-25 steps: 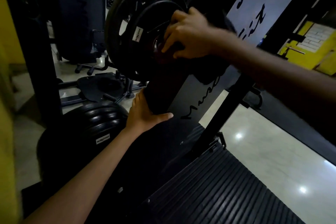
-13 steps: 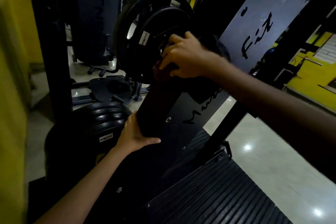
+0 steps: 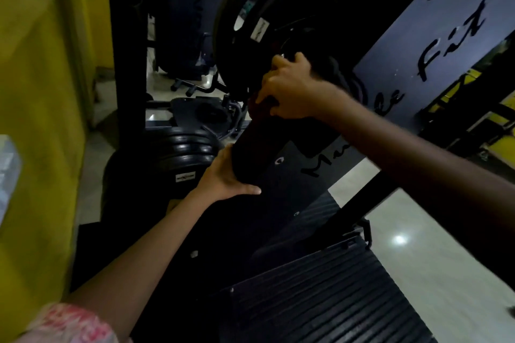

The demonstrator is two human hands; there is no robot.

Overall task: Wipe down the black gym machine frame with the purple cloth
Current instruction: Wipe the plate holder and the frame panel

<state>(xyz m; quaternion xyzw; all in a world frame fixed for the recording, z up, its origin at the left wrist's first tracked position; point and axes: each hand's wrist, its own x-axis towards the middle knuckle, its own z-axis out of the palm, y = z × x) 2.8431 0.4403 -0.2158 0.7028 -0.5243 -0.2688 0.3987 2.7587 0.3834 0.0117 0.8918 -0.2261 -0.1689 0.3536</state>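
The black machine frame (image 3: 267,153) slants up from lower left to upper right, with weight plates (image 3: 267,22) hung at its top. My right hand (image 3: 292,89) holds a dark cloth (image 3: 257,107) against the frame just below the plates; only a small dim patch of cloth shows under the fingers. My left hand (image 3: 225,175) grips the frame's slanted bar lower down, thumb lying across its face.
A ribbed black footplate (image 3: 320,301) fills the lower middle. A stack of black plates (image 3: 181,153) sits left of the frame. A yellow wall (image 3: 36,120) is at the left, a black upright post (image 3: 125,50) beside it, shiny floor (image 3: 418,245) at the right.
My right hand has slid down from the plate hub onto the frame bar below it. My left hand keeps its hold on the bar.
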